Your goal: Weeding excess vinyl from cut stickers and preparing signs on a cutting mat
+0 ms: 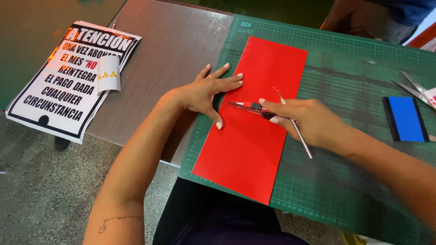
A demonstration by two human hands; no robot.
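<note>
A long red sheet (256, 136) lies on a green cutting mat (345, 95). My left hand (206, 93) presses flat on the sheet's left edge, fingers spread. My right hand (309, 122) grips a red and black utility knife (247, 107), its blade pointing left over the sheet's middle. The same hand also holds a thin metal pick (297, 129) that slants down to the right.
A stack of black and white printed posters (68, 81) with a curled paper strip lies on the grey table (168, 50) at left. A blue squeegee (405, 119) and scissors (415, 88) rest on the mat at right. Another person sits at the far side (377, 18).
</note>
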